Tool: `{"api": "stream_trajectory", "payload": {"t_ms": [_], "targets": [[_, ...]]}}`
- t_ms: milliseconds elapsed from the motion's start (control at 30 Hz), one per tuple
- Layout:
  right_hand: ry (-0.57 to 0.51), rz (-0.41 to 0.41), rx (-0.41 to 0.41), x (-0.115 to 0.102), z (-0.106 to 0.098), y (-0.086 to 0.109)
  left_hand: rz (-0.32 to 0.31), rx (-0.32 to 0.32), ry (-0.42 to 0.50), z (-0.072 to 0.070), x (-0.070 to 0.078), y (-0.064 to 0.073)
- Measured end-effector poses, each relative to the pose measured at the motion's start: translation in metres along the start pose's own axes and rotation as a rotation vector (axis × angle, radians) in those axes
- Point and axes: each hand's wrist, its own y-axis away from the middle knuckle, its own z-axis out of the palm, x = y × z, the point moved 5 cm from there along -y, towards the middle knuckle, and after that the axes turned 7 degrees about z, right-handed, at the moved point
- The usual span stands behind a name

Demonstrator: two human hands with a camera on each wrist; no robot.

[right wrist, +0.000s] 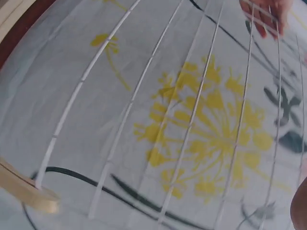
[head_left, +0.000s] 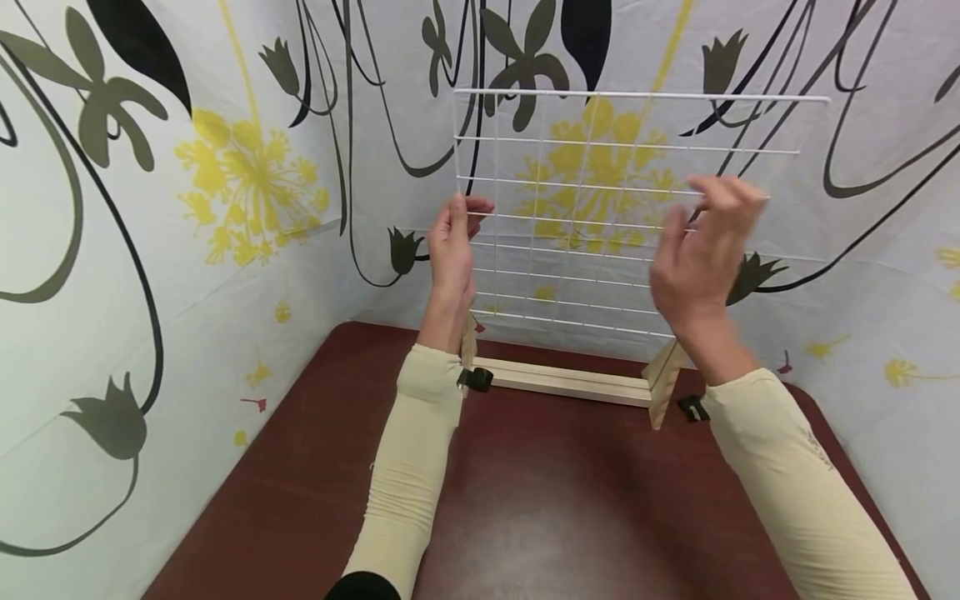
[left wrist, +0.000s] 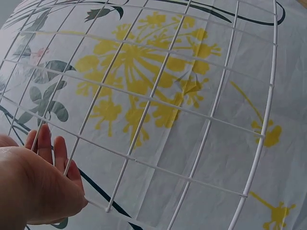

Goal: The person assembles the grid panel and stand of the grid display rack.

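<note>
A white wire grid panel [head_left: 641,95] stands upright above a wooden base [head_left: 562,382] on the table. My left hand [head_left: 452,258] holds the panel's left edge; the left wrist view shows the fingers [left wrist: 45,143] bent round a wire. In front of the panel's right side is my right hand [head_left: 705,258], slightly blurred, its fingers loosely bent and apart from the thumb. I see no wire gripped in it. The right wrist view catches only a sliver of this hand [right wrist: 300,208], with a wooden end piece [right wrist: 29,191] beside the lowest wire.
The dark red-brown table [head_left: 555,492] extends in front of the base. Behind and to both sides hangs white fabric [head_left: 247,333] with grey and yellow flower prints, close behind the panel. A wooden side bracket [head_left: 663,387] rises at the base's right end.
</note>
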Motion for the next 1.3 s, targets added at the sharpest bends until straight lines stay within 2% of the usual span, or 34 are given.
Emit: {"api": "stream_trajectory", "payload": {"t_ms": [100, 167, 233, 333, 433, 467, 567, 633, 767, 900, 1133, 1300], "targets": [[-0.091, 0.216, 0.201, 0.013, -0.021, -0.006, -0.003, 0.007, 0.006, -0.001, -0.001, 0.0], [-0.142, 0.368, 0.247, 0.021, -0.031, -0.008, -0.002, 0.01, 0.011, -0.002, -0.002, 0.0], [-0.189, 0.519, 0.225, 0.031, -0.035, -0.007, 0.0, 0.011, 0.014, -0.002, -0.003, 0.0], [-0.337, 0.741, 0.147, 0.052, -0.032, -0.002, -0.001, 0.008, 0.011, -0.002, -0.003, 0.0], [-0.481, 0.918, 0.064, 0.071, -0.026, 0.005, -0.007, 0.009, 0.007, -0.002, -0.005, 0.0], [-0.509, 0.952, 0.036, 0.076, -0.023, 0.007, -0.011, 0.011, 0.004, -0.002, -0.006, 0.0], [-0.513, 0.99, -0.04, 0.086, -0.019, 0.012, -0.012, 0.017, -0.005, -0.003, -0.01, 0.0], [-0.492, 0.975, -0.063, 0.09, -0.018, 0.014, -0.015, 0.021, -0.005, -0.004, -0.013, 0.0], [-0.477, 0.946, -0.078, 0.094, -0.018, 0.017, -0.021, 0.027, -0.004, -0.005, -0.018, 0.002], [-0.511, 0.924, -0.078, 0.095, -0.018, 0.019, -0.025, 0.034, -0.001, -0.006, -0.021, 0.003], [-0.569, 0.917, -0.06, 0.104, -0.022, 0.021, -0.034, 0.036, -0.005, -0.006, -0.024, 0.004], [-0.585, 0.919, -0.079, 0.11, -0.023, 0.024, -0.051, 0.034, -0.02, -0.006, -0.029, 0.004]]}}
